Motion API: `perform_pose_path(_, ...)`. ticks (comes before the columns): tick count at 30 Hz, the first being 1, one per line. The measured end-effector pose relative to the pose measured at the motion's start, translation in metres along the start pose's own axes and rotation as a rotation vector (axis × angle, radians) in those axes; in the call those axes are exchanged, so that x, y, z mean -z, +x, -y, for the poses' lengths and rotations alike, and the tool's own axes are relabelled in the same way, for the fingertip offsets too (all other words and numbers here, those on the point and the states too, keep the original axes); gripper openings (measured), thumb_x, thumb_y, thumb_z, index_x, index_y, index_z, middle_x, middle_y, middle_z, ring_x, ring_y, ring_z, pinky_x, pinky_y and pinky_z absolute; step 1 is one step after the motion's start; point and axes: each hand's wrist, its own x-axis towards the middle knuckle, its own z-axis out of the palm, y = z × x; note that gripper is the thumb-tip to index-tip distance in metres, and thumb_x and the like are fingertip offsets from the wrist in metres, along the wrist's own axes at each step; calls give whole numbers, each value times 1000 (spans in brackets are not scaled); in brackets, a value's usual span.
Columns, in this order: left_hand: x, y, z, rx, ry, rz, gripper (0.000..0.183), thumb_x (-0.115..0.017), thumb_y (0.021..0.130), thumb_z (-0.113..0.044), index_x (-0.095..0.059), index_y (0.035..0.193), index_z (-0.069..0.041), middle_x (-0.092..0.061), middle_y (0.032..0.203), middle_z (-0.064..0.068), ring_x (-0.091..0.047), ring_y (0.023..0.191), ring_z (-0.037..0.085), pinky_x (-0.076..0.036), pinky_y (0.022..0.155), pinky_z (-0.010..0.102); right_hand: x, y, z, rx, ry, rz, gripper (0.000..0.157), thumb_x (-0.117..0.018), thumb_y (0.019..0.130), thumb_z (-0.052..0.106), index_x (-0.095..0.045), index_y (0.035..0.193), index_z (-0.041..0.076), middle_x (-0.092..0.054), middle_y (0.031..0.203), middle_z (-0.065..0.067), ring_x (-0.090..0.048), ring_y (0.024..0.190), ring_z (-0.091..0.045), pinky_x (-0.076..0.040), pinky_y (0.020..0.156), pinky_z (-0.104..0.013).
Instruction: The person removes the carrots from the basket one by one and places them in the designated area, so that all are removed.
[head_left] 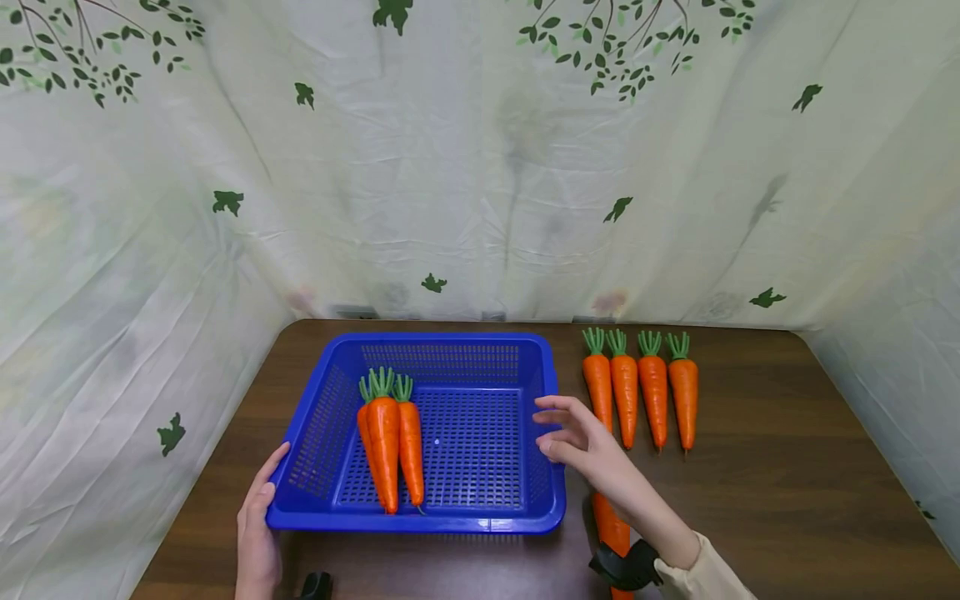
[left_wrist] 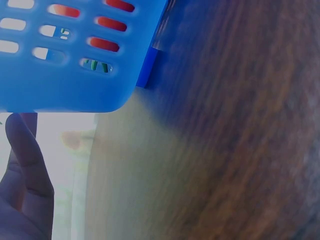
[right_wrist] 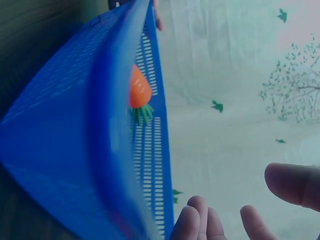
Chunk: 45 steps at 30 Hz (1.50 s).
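Note:
A blue plastic basket (head_left: pixel 480 523) with slotted walls stands on the table, and three carrots (head_left: pixel 384 446) with green tops lie together in its left half. My left hand (head_left: pixel 258 521) rests against the basket's left rim, fingers fairly straight; in the left wrist view its fingertip meets the rim. Over the right rim hovers my right hand (head_left: pixel 581 437), fingers loosely bent and apart, holding nothing. Several carrots (head_left: pixel 652 392) lie in a row right of the basket, tops pointing away. Under my right forearm another carrot (head_left: pixel 611 525) is partly hidden by the black wrist strap.
The brown wooden table (head_left: pixel 765 467) extends to the right of the carrots. A pale curtain (head_left: pixel 465 167) printed with leaves hangs behind and at both sides. A small black object (head_left: pixel 317 586) shows at the front edge, near my left wrist.

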Motion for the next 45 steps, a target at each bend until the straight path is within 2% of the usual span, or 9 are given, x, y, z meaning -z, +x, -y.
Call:
perform_pose_path(5,0,0,-1,25,15,-2,49,-27,103,-37,-41,147,-20,-32,150,4,-33,129,19,-32,90,19,-7,8,5,4,6,32,46,-59,95,13,-42,138,10,-48,130,-20,-57,107,-29,-45,85,-39)
perform_pose_path(11,-1,0,-2,44,28,0,49,-27,103,-39,-40,147,-23,-30,151,4,-31,130,19,-29,97,28,-14,17,7,16,44,66,50,-60,94,15,-40,139,8,-48,131,-20,-58,105,-29,-46,87,-43)
perform_pose_path(18,0,-1,-1,31,17,0,49,-27,103,-38,-40,147,-21,-31,151,4,-32,129,19,-32,90,19,-23,27,7,3,45,87,50,-61,93,16,-41,138,8,-49,130,-20,-59,103,-28,-46,87,-46)
perform_pose_path(31,-1,0,-2,19,14,-2,49,-27,103,-36,-40,147,-20,-32,151,3,-32,129,18,-33,90,18,-44,41,12,-16,45,146,51,-61,93,15,-40,139,6,-48,130,-20,-59,102,-31,-46,87,-48)
perform_pose_path(37,-2,1,-1,5,2,7,49,-27,103,-34,-40,147,-18,-33,150,3,-33,128,18,-33,91,19,-54,47,16,-38,55,174,53,-62,91,14,-41,139,9,-48,129,-18,-61,97,-25,-47,86,-42)
perform_pose_path(45,0,0,-1,1,-4,7,49,-26,103,-35,-40,147,-17,-34,149,2,-35,127,18,-32,90,19,-69,59,19,-82,98,195,53,-64,89,13,-43,138,10,-50,126,-15,-62,93,-23,-48,84,-40)
